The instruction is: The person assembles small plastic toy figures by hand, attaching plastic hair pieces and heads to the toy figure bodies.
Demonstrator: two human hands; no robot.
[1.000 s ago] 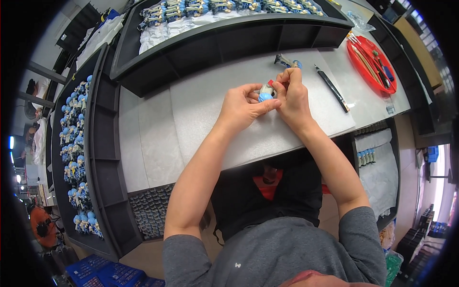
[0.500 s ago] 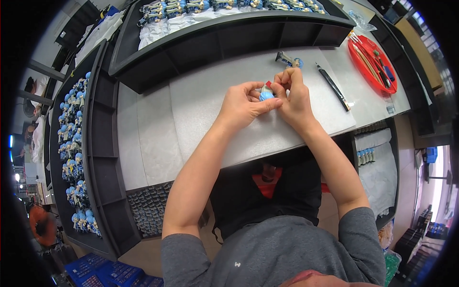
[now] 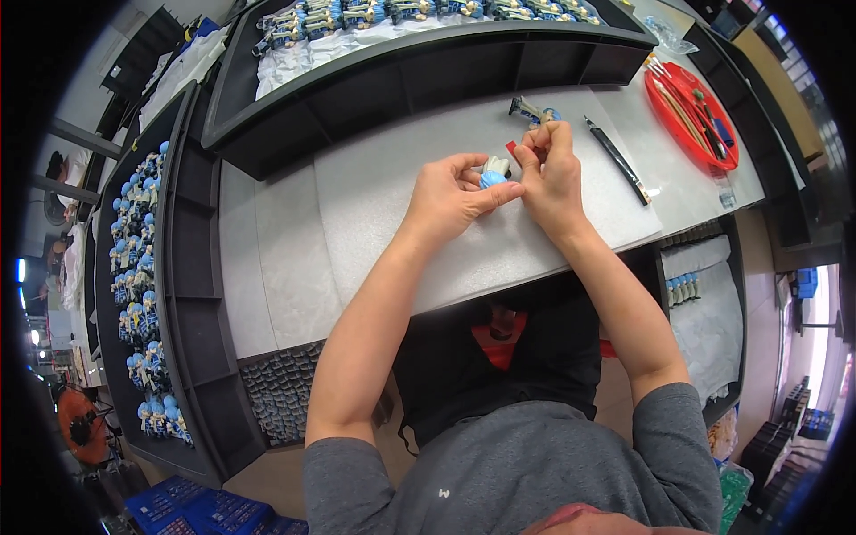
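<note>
**Both hands close on a small blue-and-white figurine above the foam mat**

The left hand [image 3: 450, 196] cradles a small figurine [image 3: 493, 172] — blue below, pale on top — with thumb and fingers curled shut around it, seemingly to keep it steady just over the white foam mat [image 3: 392, 223] that covers the bench. The right hand [image 3: 551, 174] meets it from the other side, its fingertips pinched together on the piece; a bit of red [image 3: 511, 148] shows beside them, too small to identify. Holding the piece between both hands near the middle of the mat likely gives a soft surface beneath it.

Just beyond the right hand lies a small grey tool [image 3: 528, 110] next to a blue bit, and a long black pen-like tool [image 3: 615, 159] rests diagonally on the mat, near the right hand — both apparently parked within easy reach.

Containers ring the bench. A round red tray [image 3: 664, 116] at the far right holds several slim brushes or sticks. The dark shelf unit [image 3: 428, 62] along the far side carries a row of blue-and-white figurines [image 3: 410, 12] on white padding on its top, with open compartments below whose contents cannot be made out. A second dark rack [image 3: 192, 267] on the left holds many more blue-capped figurines [image 3: 134, 294] standing in rows. Low on the right, a tray with white lining [image 3: 713, 312] holds a few small pieces at its near end.
</note>
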